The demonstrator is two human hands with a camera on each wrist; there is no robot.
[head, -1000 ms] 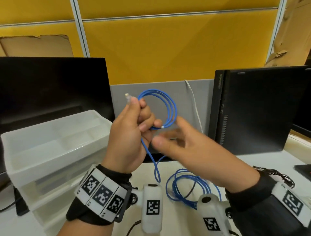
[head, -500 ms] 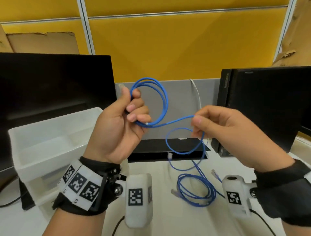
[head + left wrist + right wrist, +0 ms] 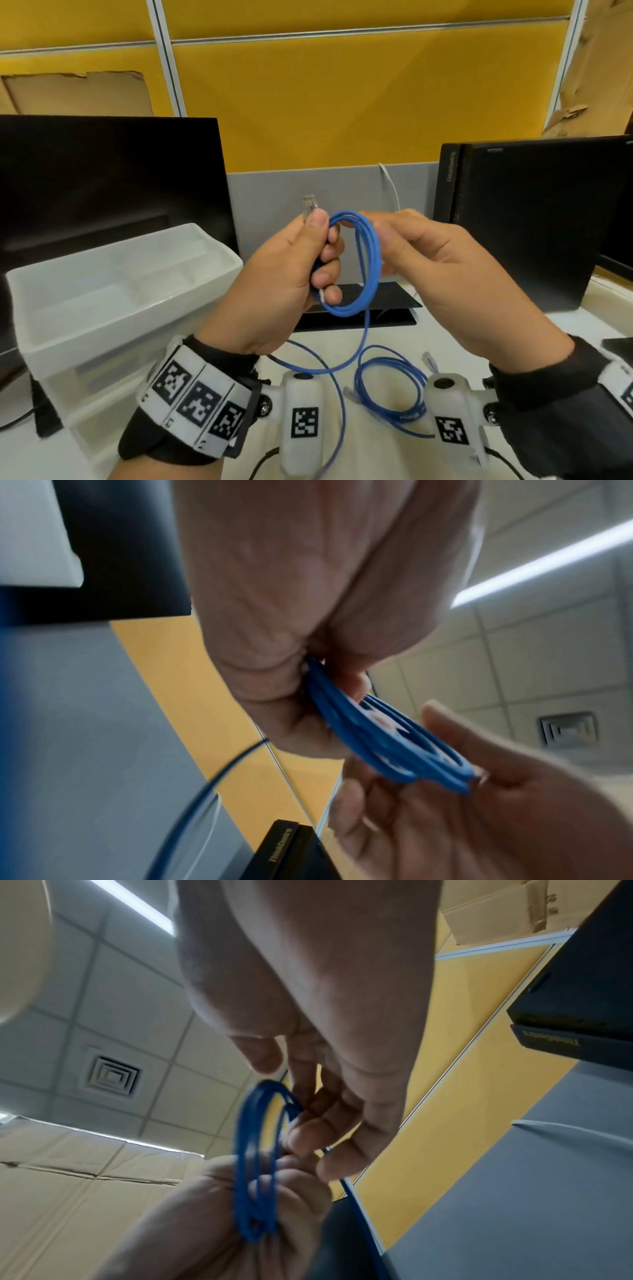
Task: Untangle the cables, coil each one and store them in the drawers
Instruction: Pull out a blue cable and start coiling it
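My left hand (image 3: 308, 253) grips a coil of blue cable (image 3: 371, 260) held upright at chest height. The cable's clear plug (image 3: 309, 205) sticks up above the thumb. My right hand (image 3: 394, 240) is at the coil's right side and pinches the strand at the top of the loops. In the left wrist view the coil (image 3: 394, 745) runs from the left hand (image 3: 291, 588) into the right hand (image 3: 479, 818). The right wrist view shows the right fingers (image 3: 308, 1123) on the coil (image 3: 245, 1150). A tail drops to loose blue loops (image 3: 390, 387) on the table.
A white translucent drawer unit (image 3: 102, 308) stands at the left with its top tray open. Behind it is a black monitor (image 3: 102, 178). A black computer case (image 3: 531, 222) stands at the right, and a flat black stand base (image 3: 376, 308) lies behind the hands.
My right hand, which held a strand stretched out to the right, has come back to the coil with it. The coil in my left hand has turned edge-on and sits lower.
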